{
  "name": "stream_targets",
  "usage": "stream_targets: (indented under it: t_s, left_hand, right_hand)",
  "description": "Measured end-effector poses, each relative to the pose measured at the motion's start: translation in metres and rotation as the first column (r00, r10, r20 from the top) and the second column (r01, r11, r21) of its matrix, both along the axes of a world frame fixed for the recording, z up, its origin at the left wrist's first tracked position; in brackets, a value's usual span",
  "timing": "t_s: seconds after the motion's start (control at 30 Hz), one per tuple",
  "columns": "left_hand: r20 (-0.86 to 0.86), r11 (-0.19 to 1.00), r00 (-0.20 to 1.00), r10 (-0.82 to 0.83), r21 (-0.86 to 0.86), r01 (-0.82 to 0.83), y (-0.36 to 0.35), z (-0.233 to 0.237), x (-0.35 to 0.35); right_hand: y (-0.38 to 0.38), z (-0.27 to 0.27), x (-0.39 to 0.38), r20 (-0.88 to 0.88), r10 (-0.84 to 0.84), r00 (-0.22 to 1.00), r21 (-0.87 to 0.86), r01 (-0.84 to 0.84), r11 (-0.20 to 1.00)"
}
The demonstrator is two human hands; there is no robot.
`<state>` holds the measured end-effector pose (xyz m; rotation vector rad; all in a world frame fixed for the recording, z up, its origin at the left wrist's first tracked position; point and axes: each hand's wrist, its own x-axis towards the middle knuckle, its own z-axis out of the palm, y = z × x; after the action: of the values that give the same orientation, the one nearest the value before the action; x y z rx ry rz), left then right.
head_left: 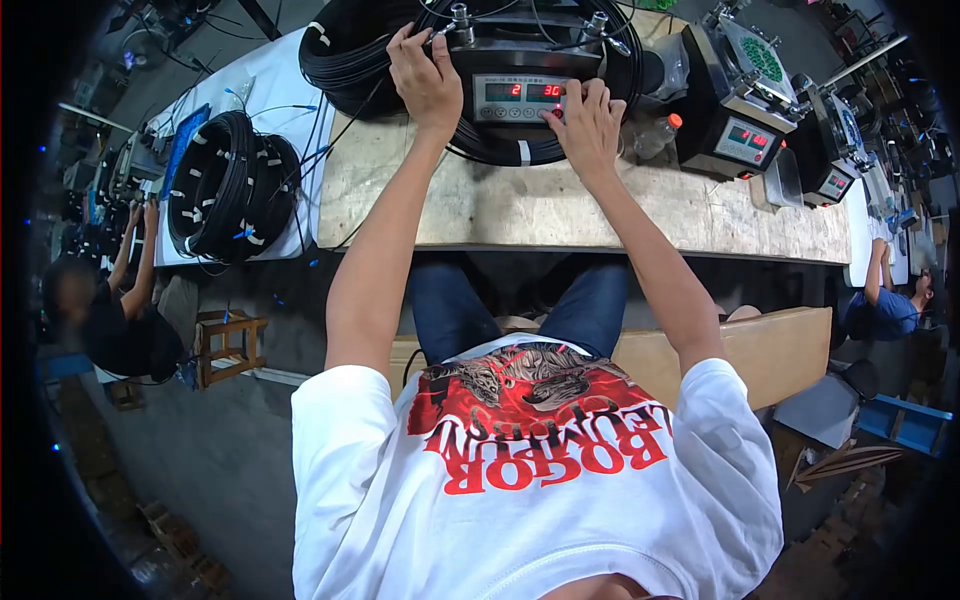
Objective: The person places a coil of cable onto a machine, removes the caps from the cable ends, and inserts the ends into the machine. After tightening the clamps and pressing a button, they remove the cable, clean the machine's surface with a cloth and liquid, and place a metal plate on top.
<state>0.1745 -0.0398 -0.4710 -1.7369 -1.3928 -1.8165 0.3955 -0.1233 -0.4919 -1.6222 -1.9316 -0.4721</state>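
Observation:
A black bench machine (515,60) stands at the far side of the plywood table, its grey control panel (524,101) facing me with red digits lit, "2" and "30". My left hand (428,80) rests against the machine's upper left corner, fingers apart, close to a metal fitting (461,18). At the panel's right end is my right hand (592,128), fingers bent and apart, the thumb by a red button (557,113). A coil of black cable (490,148) loops around the machine, and part of it is hidden behind the panel and my hands.
More cable coils (235,185) lie on the white-covered table at left. Right of my hand are an orange-capped bottle (655,138) and two similar machines (735,130). Across my legs' right side runs a wooden bench (720,355). Other people work at both far sides.

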Motion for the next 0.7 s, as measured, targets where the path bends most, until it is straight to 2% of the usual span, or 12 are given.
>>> stream_targets:
  t_s: [0.37, 0.47, 0.5, 0.57, 0.63, 0.67, 0.7]
  left_hand:
    - [0.010, 0.997, 1.000, -0.019, -0.079, 0.019, -0.006, 0.005, 0.000]
    - [0.068, 0.990, 0.992, -0.109, -0.084, 0.115, -0.006, 0.005, -0.004]
    - [0.147, 0.973, 0.969, -0.197, -0.088, 0.211, -0.008, 0.009, -0.007]
    - [0.067, 0.954, 0.963, -0.261, -0.135, 0.268, -0.013, 0.020, -0.021]
    - [-0.018, 0.939, 0.959, -0.284, -0.210, 0.274, -0.016, 0.032, -0.038]
    - [-0.193, 0.972, 0.967, -0.170, -0.194, 0.132, -0.018, 0.036, -0.046]
    - [-0.272, 0.976, 0.955, -0.123, -0.208, 0.066, -0.026, 0.046, -0.047]
  right_hand:
    - [0.000, 0.004, -0.003, -0.117, -0.009, 0.993, -0.019, 0.007, 1.000]
    - [-0.005, 0.008, 0.001, -0.161, 0.111, 0.981, 0.057, -0.103, 0.993]
    - [-0.003, 0.007, 0.004, -0.285, 0.157, 0.946, 0.109, -0.130, 0.985]
    - [0.004, 0.006, 0.012, -0.506, 0.266, 0.820, 0.229, -0.170, 0.959]
    - [0.002, 0.033, 0.020, -0.664, 0.253, 0.704, 0.276, -0.084, 0.957]
    - [0.003, 0.042, 0.027, -0.740, 0.214, 0.638, 0.256, -0.028, 0.966]
    - [0.007, 0.047, 0.037, -0.733, 0.239, 0.637, 0.276, -0.042, 0.960]
